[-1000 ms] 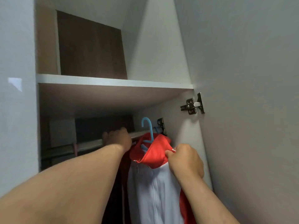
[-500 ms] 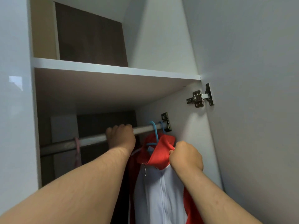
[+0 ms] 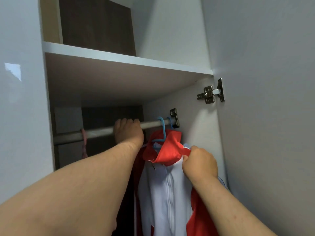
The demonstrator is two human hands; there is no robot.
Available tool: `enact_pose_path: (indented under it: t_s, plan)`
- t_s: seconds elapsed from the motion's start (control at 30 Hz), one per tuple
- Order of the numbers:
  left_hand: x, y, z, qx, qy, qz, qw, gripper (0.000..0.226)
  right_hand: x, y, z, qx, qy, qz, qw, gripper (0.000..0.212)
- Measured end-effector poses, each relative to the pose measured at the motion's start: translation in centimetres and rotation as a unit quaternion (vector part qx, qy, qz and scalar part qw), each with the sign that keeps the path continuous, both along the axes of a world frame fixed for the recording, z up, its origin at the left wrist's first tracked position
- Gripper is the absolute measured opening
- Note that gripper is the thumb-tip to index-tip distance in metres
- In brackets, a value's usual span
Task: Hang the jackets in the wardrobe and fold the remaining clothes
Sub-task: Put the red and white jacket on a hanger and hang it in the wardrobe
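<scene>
Jacket (image 3: 166,193) is coloured red and white; hanger (image 3: 162,128) blue; rail (image 3: 97,132) silver; shelf (image 3: 126,59) white.

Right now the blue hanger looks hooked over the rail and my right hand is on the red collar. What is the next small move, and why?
Probably let the right hand release the red collar. The blue hanger already hooks over the rail, near its right bracket, and the jacket hangs straight below, so it seems to carry itself. The left hand grips the rail.
</scene>
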State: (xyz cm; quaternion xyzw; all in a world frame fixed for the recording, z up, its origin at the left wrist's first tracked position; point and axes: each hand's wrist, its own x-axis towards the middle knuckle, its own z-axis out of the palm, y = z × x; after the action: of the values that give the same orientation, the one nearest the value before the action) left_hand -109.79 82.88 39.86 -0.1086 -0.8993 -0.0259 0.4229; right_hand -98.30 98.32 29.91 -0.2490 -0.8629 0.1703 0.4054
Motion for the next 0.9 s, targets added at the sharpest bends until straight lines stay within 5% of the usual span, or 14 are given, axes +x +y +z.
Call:
enact_pose_path:
  t_s: [0.2,0.37,0.53,0.73,0.9]
  plan:
    - [5.0,0.8,-2.5,0.048,-0.085,-0.079,0.992,0.061,3.7,-2.9,-2.7,-0.056,0.02,0.005,0.998,0.049]
    - [12.9,-1.7,-4.3,0.085,-0.119,-0.209,0.967,0.023,8.9,-5.4,-3.0,-0.104,0.127,0.1,0.981,0.044]
    - [21.5,-8.2,-6.7,0.048,-0.126,-0.262,0.956,0.038,14.5,-7.1,-3.6,-0.013,0.085,0.187,0.979,0.042]
    - [28.4,-14.8,-9.6,0.034,-0.13,-0.241,0.961,0.059,19.4,-9.8,-4.4,0.213,0.006,0.211,0.954,0.046]
    - [31.4,-21.5,-11.3,0.045,-0.114,-0.173,0.977,0.068,21.3,-15.2,-4.4,0.232,0.027,0.301,0.925,0.054]
